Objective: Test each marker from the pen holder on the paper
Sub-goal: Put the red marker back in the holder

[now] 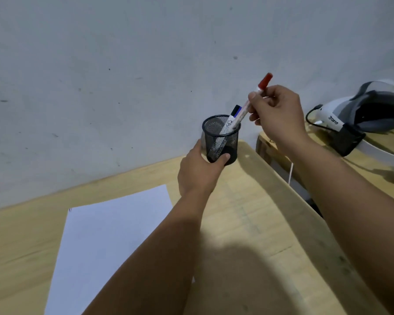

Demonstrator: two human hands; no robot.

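A red-capped marker (255, 103) is pinched in the right hand (280, 112), its lower end inside the mesh pen holder (221, 139), which is gripped by the left hand (198, 171) at the worktop (248, 223) edge. The holder could be tipped if the marker catches the rim; the paper (105, 235) lies nearby.

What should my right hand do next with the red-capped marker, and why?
Probably lift the red-capped white marker clear of the black mesh pen holder: the right hand grips it, its lower end is inside, and the left hand steadies the holder.
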